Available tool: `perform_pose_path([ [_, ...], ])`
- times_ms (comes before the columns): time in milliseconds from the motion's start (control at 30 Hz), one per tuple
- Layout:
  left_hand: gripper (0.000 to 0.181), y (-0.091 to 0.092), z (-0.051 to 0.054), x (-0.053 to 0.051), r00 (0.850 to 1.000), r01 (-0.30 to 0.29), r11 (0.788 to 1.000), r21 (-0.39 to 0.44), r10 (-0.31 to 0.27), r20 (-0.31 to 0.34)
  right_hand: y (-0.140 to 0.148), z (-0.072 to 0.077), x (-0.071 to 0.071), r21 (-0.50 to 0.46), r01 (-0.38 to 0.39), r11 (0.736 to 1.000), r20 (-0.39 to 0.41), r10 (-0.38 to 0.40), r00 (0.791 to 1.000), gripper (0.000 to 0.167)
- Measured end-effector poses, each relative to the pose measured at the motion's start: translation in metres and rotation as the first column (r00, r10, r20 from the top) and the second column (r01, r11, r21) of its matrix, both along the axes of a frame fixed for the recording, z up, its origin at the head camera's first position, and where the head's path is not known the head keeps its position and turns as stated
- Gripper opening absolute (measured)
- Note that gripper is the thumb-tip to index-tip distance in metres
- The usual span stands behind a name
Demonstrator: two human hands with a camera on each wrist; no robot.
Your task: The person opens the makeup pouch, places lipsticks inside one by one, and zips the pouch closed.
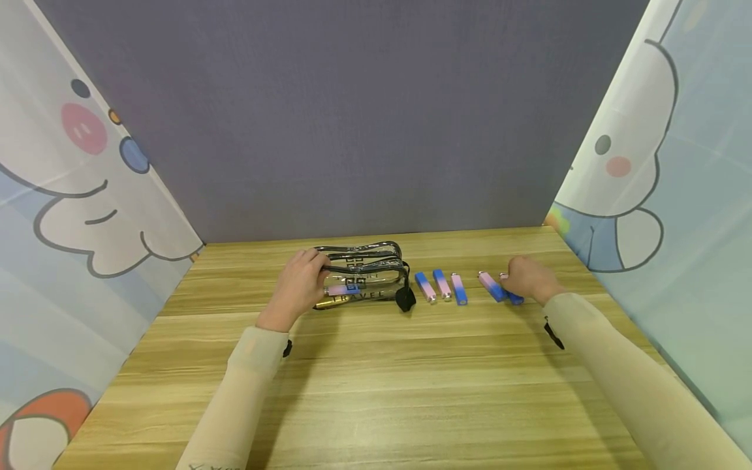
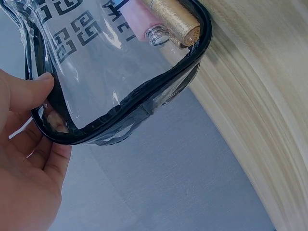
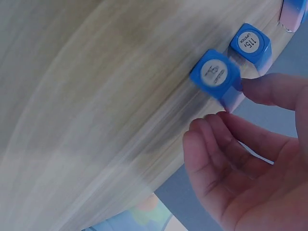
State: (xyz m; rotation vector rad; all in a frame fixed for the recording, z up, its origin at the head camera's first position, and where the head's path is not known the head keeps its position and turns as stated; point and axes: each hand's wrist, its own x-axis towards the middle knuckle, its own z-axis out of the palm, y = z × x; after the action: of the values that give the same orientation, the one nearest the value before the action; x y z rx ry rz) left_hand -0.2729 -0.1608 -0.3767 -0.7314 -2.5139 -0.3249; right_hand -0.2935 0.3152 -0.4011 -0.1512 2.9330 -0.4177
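Observation:
A clear travel bag with black trim [image 1: 376, 295] sits at the table's middle back. My left hand [image 1: 296, 287] pinches its upper left corner between thumb and fingers. Through the plastic show a pink-and-blue lipstick [image 2: 142, 19] and a glittery gold tube [image 2: 178, 21]. At the right, my right hand [image 1: 529, 279] pinches a pink-and-blue lipstick [image 3: 215, 73] between thumb and forefinger, its labelled blue end facing the right wrist camera. Just left of that one lies another lipstick [image 1: 491, 286]. Whether the held lipstick touches the table, I cannot tell.
Between bag and right hand lie three more lipsticks: one beside the bag [image 1: 425, 287], a second [image 1: 442, 285] and a third [image 1: 459, 288]. A black zipper tassel [image 1: 405, 299] hangs at the bag's right end. A grey panel [image 1: 376, 130] stands behind the wooden table [image 1: 411, 378].

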Motion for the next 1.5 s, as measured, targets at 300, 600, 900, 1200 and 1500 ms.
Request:
perform_pose_path([
  [300, 0.008, 0.0, 0.0, 0.0, 1.0, -0.001, 1.0, -0.008, 0.001, 0.002, 0.0, -0.003, -0.002, 0.061, -0.047, 0.997, -0.03, 0.049, 0.998, 0.029],
  [600, 0.008, 0.0, 0.0, 0.001, 1.0, -0.012, 1.0, -0.013, 0.013, 0.026, 0.002, -0.005, -0.003, 0.046, -0.109, 0.993, -0.07, 0.112, 0.991, 0.03],
  [900, 0.007, -0.001, 0.001, 0.001, 0.999, -0.013, 1.0, -0.019, 0.013, 0.033, 0.002, 0.003, -0.004, 0.023, -0.117, 0.993, -0.143, 0.119, 0.982, 0.03],
  [1200, 0.008, -0.001, 0.002, 0.001, 0.999, -0.01, 1.0, -0.005, 0.01, 0.038, -0.015, 0.021, -0.003, 0.023, -0.137, 0.99, -0.204, 0.138, 0.969, 0.032],
  [1500, 0.008, -0.002, 0.005, 0.003, 0.999, -0.004, 1.0, -0.001, 0.004, 0.045, -0.036, 0.038, 0.0, 0.038, -0.177, 0.983, -0.194, 0.181, 0.964, 0.031],
])
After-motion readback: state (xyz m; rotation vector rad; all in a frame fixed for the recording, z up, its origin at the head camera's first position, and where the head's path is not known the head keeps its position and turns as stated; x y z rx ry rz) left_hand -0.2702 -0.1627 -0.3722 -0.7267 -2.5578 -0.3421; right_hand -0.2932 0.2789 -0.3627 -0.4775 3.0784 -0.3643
